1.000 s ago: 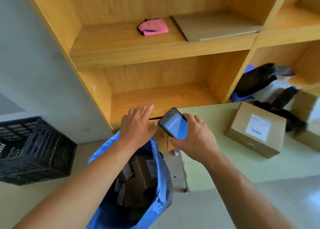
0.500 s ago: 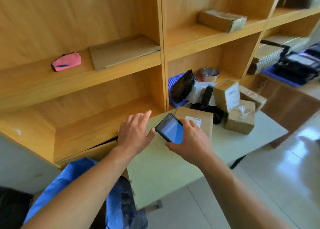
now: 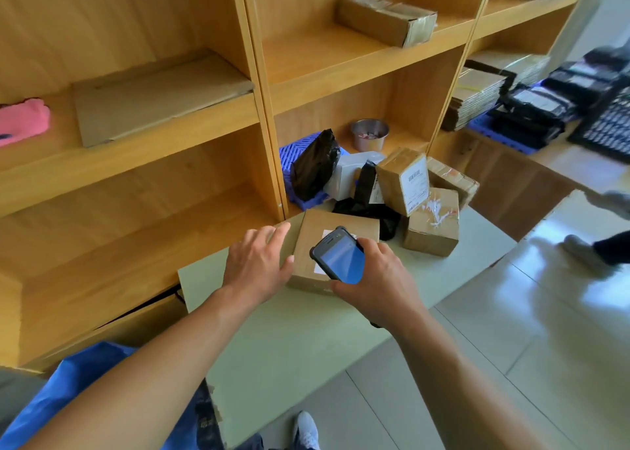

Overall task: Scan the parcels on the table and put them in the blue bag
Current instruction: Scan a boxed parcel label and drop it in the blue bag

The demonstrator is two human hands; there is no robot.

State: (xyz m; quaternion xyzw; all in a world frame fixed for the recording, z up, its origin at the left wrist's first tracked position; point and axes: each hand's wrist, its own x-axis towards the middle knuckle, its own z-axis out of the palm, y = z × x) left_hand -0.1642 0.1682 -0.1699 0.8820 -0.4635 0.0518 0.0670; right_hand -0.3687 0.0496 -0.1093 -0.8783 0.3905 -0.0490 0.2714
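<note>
A flat brown parcel with a white label lies on the pale green table. My left hand reaches to its left edge with straight, spread fingers that touch the box. My right hand grips a black handheld scanner with a blue screen, held just above the parcel's label. Behind it sit more parcels: a taped box, an upright labelled box and black plastic mailers. The blue bag shows at the bottom left, partly behind my left forearm.
Wooden shelves rise behind the table with a cardboard sheet, a pink cloth, a long box and a metal cup. Another person's feet are on the tiled floor at right. My shoe is below.
The view swung right from the bag to the table. My left hand left the bag's rim and reached the flat parcel; the scanner moved over its label.
</note>
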